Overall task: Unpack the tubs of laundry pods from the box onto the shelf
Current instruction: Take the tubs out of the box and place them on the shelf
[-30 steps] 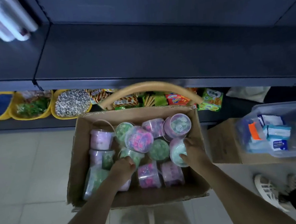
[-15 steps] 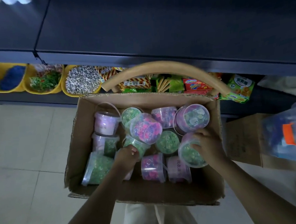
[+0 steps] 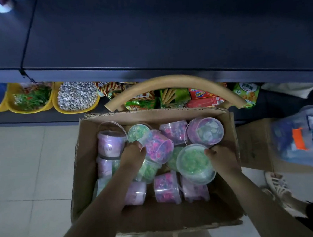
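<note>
**Two hands in the box of tubs**

Yellow bowls (image 3: 32, 107) sit at 10 o'clock from the box (image 3: 152, 116). The box is in front of the dark shelf (image 3: 165, 35) and holds many tubs. The left hand (image 3: 134, 154) curls its fingers round a tipped pink tub (image 3: 158, 145) at its 9 o'clock side. The right hand (image 3: 221, 157) grips a green tub (image 3: 194, 163) at its 3 o'clock edge. A clear bin (image 3: 299, 137) sits at 3 o'clock from the box.

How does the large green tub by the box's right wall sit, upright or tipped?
Roughly upright: the green tub shows its whole round lid to the overhead camera, only a strip of wall below.
</note>
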Demonstrator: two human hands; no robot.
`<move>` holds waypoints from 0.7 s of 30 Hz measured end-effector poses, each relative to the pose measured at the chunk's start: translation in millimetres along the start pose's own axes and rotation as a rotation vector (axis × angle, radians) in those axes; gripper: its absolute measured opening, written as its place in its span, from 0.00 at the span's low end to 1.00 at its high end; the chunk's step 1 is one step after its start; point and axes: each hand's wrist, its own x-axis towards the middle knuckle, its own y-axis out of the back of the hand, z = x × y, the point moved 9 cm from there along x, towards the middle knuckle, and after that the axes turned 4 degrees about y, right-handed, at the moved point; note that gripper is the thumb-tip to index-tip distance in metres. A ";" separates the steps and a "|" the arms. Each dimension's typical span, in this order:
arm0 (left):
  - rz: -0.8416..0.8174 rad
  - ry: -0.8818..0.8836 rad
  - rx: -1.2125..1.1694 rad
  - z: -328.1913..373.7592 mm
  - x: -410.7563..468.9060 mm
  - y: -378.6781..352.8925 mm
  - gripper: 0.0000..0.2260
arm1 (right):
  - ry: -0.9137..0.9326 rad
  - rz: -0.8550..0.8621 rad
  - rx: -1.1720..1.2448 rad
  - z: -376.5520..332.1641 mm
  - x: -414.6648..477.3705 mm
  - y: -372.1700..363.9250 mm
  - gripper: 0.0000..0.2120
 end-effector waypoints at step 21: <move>-0.268 0.512 -0.531 -18.4 24.6 -57.1 0.34 | 0.038 -0.206 0.308 -11.9 -29.7 -70.5 0.46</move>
